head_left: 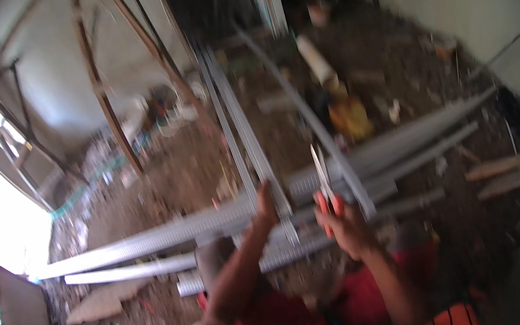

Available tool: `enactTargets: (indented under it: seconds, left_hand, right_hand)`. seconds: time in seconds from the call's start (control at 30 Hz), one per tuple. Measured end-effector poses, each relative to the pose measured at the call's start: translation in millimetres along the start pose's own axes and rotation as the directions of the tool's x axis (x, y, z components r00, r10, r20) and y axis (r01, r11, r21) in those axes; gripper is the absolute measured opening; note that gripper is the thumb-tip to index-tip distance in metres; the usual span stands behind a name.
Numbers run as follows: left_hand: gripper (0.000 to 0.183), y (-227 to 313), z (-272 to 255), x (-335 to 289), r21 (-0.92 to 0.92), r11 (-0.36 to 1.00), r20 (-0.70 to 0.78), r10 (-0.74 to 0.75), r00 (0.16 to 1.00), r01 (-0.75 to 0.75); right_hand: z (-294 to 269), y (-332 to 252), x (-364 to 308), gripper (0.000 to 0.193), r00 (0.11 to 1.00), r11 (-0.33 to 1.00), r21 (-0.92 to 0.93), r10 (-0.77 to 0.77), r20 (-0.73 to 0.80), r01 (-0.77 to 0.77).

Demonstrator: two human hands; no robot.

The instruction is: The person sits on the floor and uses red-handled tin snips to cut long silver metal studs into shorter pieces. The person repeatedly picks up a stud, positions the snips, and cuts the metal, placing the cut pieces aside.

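Bare hands and metal strips over an earthen floor (pixel 156 205) strewn with debris. The right hand (pixel 350 229) is closed around the red handles of a pair of scissors (pixel 324 182). The scissors are raised over the near middle of the floor, blades slightly parted and pointing toward the far edge; whether they touch the metal beneath cannot be told. The left hand (pixel 267 205), blurred, lies at the near part of a pair of lengthwise strips (pixel 238 114), its fingers directed toward the far edge; whether its grip is open or closed on the metal cannot be determined. These strips run from the near middle of the floor toward the dark doorway at its far edge. A single strip (pixel 296 97) slants to their right, its near end just beside the right hand. Crosswise beneath lies a stack of long, pale metal strips (pixel 142 243), extending from near the floor's left edge toward its right edge. Beyond the stack, right of the middle, are a yellow object (pixel 350 118) and, farther off, a pale tube (pixel 315 59). Wooden poles (pixel 99 86) stand tilted at the far left; boards (pixel 517 160) lie by the right edge. Red clothing (pixel 281 319) occupies the near edge.
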State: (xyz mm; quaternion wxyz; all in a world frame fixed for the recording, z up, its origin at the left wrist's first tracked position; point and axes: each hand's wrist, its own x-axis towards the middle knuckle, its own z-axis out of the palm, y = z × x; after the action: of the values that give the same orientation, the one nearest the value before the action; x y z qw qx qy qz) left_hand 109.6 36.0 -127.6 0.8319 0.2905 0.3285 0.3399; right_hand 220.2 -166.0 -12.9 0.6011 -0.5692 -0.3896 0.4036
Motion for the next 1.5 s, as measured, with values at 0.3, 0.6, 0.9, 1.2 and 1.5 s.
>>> enactTargets:
  seconds: [0.3,0.6,0.9,1.2,1.5]
  left_hand:
    - [0.05,-15,49,-27,-0.133,0.988,0.033,-0.08,0.996,0.084]
    - [0.047,-42,54,-8,-0.114,0.988,0.011,-0.101,0.995,0.102]
    - [0.048,-37,46,-21,-0.01,0.997,-0.034,-0.077,0.996,0.076]
    - [0.051,-41,31,-19,0.032,0.999,-0.066,-0.031,0.997,0.034]
    - [0.05,-43,25,-13,0.045,0.999,-0.072,-0.008,0.997,0.012]
  right_hand:
    - [-10,72,-77,0.023,0.882,0.887,-0.018,0.46,0.102,-0.461]
    - [-1,93,-53,0.014,0.908,0.907,-0.06,0.419,0.004,-0.418]
    - [0,97,-30,0.018,0.896,0.882,-0.175,0.444,0.003,-0.437]
    - [5,75,-24,0.017,0.891,0.846,-0.367,0.445,0.088,-0.386]
    - [3,77,-22,0.017,0.883,0.763,-0.549,0.461,0.092,-0.341]
